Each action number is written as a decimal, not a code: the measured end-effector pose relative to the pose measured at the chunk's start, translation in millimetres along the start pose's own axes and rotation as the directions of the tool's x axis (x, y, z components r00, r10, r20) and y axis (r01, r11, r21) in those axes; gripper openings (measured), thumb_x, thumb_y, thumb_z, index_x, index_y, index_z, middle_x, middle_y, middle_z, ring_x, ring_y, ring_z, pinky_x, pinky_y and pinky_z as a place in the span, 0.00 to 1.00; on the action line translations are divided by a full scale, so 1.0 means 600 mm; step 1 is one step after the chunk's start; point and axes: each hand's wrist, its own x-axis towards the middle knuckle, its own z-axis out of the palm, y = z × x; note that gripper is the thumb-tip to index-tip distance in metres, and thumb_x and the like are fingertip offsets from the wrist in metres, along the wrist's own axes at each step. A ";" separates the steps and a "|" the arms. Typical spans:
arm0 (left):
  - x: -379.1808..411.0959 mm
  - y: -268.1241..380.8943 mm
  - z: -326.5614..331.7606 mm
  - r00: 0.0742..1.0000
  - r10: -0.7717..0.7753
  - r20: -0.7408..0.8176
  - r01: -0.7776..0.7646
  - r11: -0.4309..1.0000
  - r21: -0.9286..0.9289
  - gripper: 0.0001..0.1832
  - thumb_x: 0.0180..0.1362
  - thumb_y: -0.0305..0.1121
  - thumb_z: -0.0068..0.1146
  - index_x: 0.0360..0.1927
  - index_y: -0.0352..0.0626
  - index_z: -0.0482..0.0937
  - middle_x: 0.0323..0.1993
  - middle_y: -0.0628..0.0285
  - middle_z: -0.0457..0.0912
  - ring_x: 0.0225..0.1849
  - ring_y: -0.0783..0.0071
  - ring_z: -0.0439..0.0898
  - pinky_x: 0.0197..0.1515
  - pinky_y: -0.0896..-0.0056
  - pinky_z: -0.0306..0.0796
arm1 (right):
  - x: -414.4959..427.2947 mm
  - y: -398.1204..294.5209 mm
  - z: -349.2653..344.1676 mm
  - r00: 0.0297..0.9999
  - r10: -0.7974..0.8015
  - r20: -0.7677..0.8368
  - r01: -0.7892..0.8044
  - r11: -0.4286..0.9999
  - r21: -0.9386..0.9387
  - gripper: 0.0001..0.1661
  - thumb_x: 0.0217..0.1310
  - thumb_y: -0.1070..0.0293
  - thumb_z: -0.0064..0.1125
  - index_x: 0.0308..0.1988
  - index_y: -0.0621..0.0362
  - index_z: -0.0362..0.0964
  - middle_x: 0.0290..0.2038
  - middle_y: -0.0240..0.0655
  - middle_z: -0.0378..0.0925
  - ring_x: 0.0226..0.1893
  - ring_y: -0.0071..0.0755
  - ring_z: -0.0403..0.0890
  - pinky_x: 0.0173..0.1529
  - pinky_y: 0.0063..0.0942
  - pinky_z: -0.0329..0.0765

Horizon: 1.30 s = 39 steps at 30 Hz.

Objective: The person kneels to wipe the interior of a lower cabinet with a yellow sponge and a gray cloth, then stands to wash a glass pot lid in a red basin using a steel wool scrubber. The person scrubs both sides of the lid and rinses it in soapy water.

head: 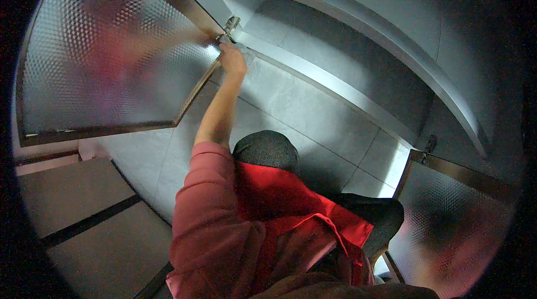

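Observation:
My left hand (232, 56) reaches up to the inner edge of a framed, textured-glass cabinet door (121, 64), just below a metal hinge (232, 24). Its fingers are closed at the door's metal frame, around something small and pale that I cannot make out. The door stands swung out to the left. Before me lies the open cabinet, with its bottom rail (319, 77) and a shelf (377, 30) above. A second textured-glass door (449, 223) stands swung out at the right, with its own hinge (426, 156). My right hand is out of view.
Grey floor tiles (293, 110) run below and into the cabinet. My bent knees, in dark trousers (268, 148), and a red apron (277, 190) are close to the opening. Flat drawer fronts or panels (109, 244) with dark gaps stand at the lower left.

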 end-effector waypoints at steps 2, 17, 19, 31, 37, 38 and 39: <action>0.007 -0.011 0.011 0.983 0.141 0.118 -0.168 0.951 0.261 0.14 0.53 0.29 0.50 0.43 0.33 0.74 0.41 0.51 0.69 0.39 0.59 0.77 0.28 0.64 0.75 | 0.001 -0.003 0.002 1.000 0.004 0.006 -0.004 1.000 -0.009 0.23 0.58 0.61 0.49 0.50 0.61 0.64 0.47 0.37 0.70 0.45 0.35 0.72 0.49 0.32 0.72; 0.064 -0.045 0.014 0.886 0.256 0.387 -0.410 0.823 0.392 0.28 0.57 0.33 0.47 0.53 0.18 0.59 0.36 0.53 0.81 0.32 0.66 0.83 0.20 0.58 0.76 | 0.005 -0.006 0.021 0.999 0.032 0.006 -0.032 0.999 -0.004 0.23 0.59 0.64 0.48 0.53 0.62 0.63 0.48 0.38 0.70 0.47 0.34 0.72 0.50 0.32 0.71; 0.071 -0.044 0.014 0.909 0.242 0.339 -0.351 0.884 0.309 0.26 0.57 0.32 0.46 0.51 0.16 0.60 0.36 0.50 0.81 0.33 0.64 0.83 0.25 0.64 0.78 | 0.006 -0.006 0.023 0.999 0.033 0.009 -0.033 0.999 -0.002 0.23 0.59 0.64 0.48 0.53 0.62 0.63 0.49 0.38 0.70 0.47 0.34 0.72 0.50 0.32 0.71; 0.054 -0.026 -0.046 0.904 0.119 0.410 -0.301 0.859 0.414 0.33 0.50 0.33 0.54 0.55 0.21 0.59 0.29 0.55 0.83 0.27 0.67 0.83 0.18 0.62 0.75 | 0.005 -0.001 0.013 1.000 0.020 0.021 -0.020 1.000 0.019 0.24 0.59 0.66 0.47 0.55 0.62 0.62 0.50 0.39 0.70 0.48 0.34 0.72 0.51 0.32 0.71; 0.126 -0.086 0.017 0.764 0.485 0.426 -0.603 0.772 0.201 0.24 0.47 0.37 0.56 0.45 0.29 0.72 0.31 0.52 0.82 0.32 0.59 0.82 0.34 0.66 0.76 | -0.021 0.022 -0.001 1.000 -0.002 0.017 0.001 0.998 0.066 0.24 0.60 0.67 0.47 0.56 0.62 0.62 0.50 0.39 0.71 0.48 0.34 0.72 0.51 0.31 0.71; 0.143 -0.084 0.004 0.685 0.531 0.499 -0.671 0.726 0.150 0.20 0.46 0.40 0.58 0.39 0.35 0.78 0.33 0.52 0.81 0.35 0.57 0.82 0.37 0.64 0.76 | -0.022 0.028 0.000 0.999 -0.029 0.030 0.027 0.996 0.090 0.24 0.60 0.67 0.46 0.56 0.62 0.62 0.51 0.39 0.71 0.49 0.34 0.72 0.52 0.31 0.71; 0.151 -0.056 -0.007 0.598 0.589 0.544 -0.714 0.700 0.026 0.21 0.48 0.40 0.56 0.42 0.35 0.75 0.32 0.52 0.81 0.32 0.59 0.81 0.34 0.65 0.75 | -0.014 0.023 0.011 0.994 -0.090 0.064 0.082 0.989 0.120 0.24 0.60 0.68 0.46 0.56 0.62 0.62 0.51 0.39 0.71 0.49 0.34 0.72 0.52 0.31 0.71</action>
